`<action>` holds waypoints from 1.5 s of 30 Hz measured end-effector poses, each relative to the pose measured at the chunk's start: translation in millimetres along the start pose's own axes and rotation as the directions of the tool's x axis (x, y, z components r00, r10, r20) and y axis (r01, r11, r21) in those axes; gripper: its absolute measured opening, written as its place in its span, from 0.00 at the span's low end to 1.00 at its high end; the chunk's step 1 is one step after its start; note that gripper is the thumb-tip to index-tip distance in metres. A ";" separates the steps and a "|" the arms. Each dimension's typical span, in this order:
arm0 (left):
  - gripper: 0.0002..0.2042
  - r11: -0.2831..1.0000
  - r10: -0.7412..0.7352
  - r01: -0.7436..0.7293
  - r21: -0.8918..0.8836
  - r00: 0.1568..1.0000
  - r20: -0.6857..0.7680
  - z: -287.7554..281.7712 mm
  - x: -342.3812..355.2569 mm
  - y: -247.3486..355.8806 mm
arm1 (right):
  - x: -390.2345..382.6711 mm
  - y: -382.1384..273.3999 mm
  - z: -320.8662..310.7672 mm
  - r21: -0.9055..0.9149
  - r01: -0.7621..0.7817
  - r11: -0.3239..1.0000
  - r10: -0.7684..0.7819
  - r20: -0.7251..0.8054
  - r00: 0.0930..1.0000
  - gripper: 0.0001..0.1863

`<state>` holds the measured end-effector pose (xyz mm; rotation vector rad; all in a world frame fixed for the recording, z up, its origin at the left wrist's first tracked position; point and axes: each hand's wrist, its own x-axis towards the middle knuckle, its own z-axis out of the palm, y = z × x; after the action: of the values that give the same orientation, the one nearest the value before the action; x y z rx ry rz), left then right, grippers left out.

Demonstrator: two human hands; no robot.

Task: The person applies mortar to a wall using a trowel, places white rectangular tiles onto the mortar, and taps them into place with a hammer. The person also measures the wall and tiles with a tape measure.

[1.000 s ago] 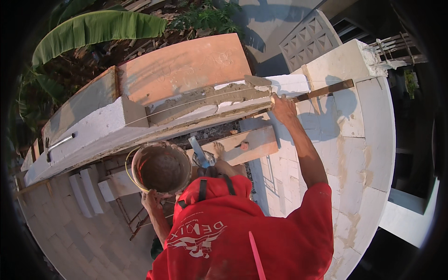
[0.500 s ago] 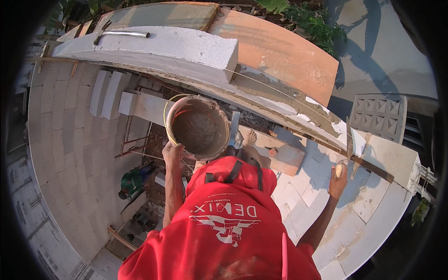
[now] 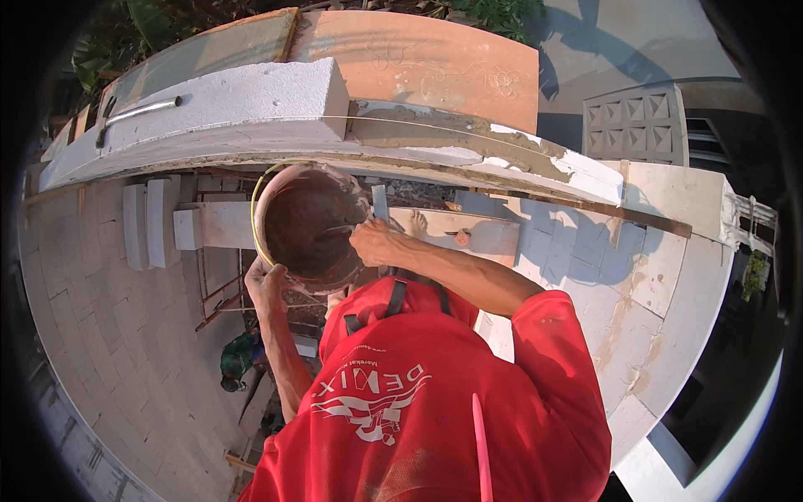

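My left hand [image 3: 266, 283] is closed on the near left rim of a mud-caked bucket [image 3: 355, 197], which has a yellow handle [image 3: 258, 209]. Wet grey-brown mortar [image 3: 305, 226] lies inside. Over the bucket's right rim, my right hand [image 3: 375, 243] is closed round a trowel [image 3: 341, 228]; its blade dips toward the mortar and only a sliver shows. Beyond the bucket runs a wall of white blocks, with a mortar bed [image 3: 427, 134] spread along its top. One large white block [image 3: 251, 96] sits on that wall, left of the bed.
A hammer [image 3: 138, 110] lies on the large block. A thin string [image 3: 452, 127] stretches along the wall top. Below me, a plank [image 3: 493, 237] carries a small orange-red object [image 3: 461, 238]. Another person [image 3: 238, 360] is low down at left. Orange boards [image 3: 418, 63] lean beyond the wall.
My right hand has swung left from the wall's right end to the bucket, bringing the trowel to the mortar. My left hand keeps its grip on the rim. The view has shifted right.
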<state>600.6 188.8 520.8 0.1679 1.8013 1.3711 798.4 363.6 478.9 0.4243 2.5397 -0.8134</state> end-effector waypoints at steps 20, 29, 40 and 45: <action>0.11 0.997 -0.066 0.065 -0.034 0.998 -0.011 26.6 -5.9 -14.7 | -149.2 115.7 11.5 0.956 -0.271 -0.109 -0.199 0.246 0.949 0.23; 0.11 0.989 -0.094 0.085 -0.118 0.993 -0.072 57.1 -22.7 -18.4 | -344.9 163.0 18.8 0.995 0.084 -0.047 0.440 -0.055 0.896 0.28; 0.10 0.991 -0.109 0.101 -0.093 0.990 -0.090 83.2 -43.5 -17.6 | -411.3 223.6 48.6 0.563 -0.688 0.458 0.865 -0.460 0.200 0.25; 0.09 0.993 -0.110 0.103 -0.051 0.983 -0.146 88.0 -46.5 -21.3 | -408.7 226.9 49.6 0.677 -0.481 0.557 0.826 -0.514 0.233 0.22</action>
<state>697.9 218.8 523.8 -0.0547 1.8731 1.3752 1257.2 448.2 536.4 2.3756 2.3394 -0.8288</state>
